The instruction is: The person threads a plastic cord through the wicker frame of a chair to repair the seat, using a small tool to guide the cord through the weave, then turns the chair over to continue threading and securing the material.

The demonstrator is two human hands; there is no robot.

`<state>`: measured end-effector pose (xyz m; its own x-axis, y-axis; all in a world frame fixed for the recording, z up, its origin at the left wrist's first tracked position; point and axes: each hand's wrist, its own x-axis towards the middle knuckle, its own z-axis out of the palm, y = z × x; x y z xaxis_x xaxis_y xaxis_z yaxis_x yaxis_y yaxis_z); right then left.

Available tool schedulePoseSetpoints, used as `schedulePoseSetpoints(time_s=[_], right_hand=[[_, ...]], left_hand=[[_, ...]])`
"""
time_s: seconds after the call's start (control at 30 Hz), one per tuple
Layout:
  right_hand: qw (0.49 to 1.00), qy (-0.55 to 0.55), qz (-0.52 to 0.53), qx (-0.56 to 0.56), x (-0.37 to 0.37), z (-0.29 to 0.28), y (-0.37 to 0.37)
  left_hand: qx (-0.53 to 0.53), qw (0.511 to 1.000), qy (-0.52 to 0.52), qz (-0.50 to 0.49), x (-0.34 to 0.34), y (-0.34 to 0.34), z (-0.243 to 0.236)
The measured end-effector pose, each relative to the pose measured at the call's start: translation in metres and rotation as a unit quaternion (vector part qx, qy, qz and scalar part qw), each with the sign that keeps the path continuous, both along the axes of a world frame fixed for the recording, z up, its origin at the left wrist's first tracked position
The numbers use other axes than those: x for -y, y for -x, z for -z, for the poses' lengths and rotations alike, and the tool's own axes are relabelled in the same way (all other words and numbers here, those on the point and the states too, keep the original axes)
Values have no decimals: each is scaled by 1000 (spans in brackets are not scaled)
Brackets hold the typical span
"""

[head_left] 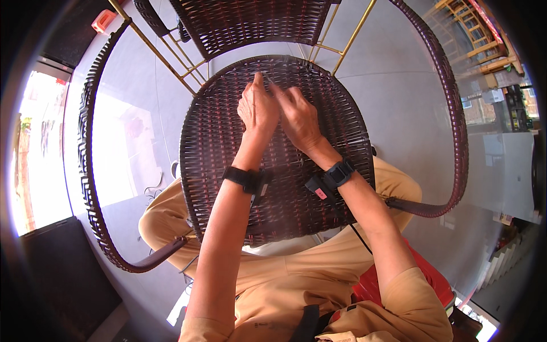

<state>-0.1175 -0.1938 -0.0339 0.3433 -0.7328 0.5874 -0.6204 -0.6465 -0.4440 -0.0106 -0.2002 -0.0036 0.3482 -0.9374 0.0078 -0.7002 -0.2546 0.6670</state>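
Observation:
A dark brown woven chair seat [228,148] with reddish strands lies in front of me. Both of my hands are over its far half, close together. My left hand [257,108] is closed, its thumb and fingers pinched near the seat's far edge. Beside it, my right hand [299,118] is closed too, its forefinger reaching toward the left fingertips. Something thin and pale shows between the fingertips, too small to name. Beyond my hands stands the chair's woven backrest [250,23].
Woven armrests curve round on the left [88,142] and right [458,131], joined by gold metal rods [154,48]. A red seat [427,273] is under me. A wooden frame [484,43] stands far right, and a dark panel [68,279] lies at lower left.

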Motion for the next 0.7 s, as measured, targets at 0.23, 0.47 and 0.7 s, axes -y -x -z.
schedulePoseSetpoints(time_s=[0.23, 0.47, 0.7], right_hand=[[1000, 19, 7, 1, 1, 0, -4], [1000, 12, 10, -2, 1, 0, -1], [1000, 15, 0, -8, -1, -2, -2]], left_hand=[[-197, 970, 127, -63, -2, -13, 22], [-345, 930, 109, -70, 7, -21, 33], [-275, 947, 99, -131, 22, -24, 48]])
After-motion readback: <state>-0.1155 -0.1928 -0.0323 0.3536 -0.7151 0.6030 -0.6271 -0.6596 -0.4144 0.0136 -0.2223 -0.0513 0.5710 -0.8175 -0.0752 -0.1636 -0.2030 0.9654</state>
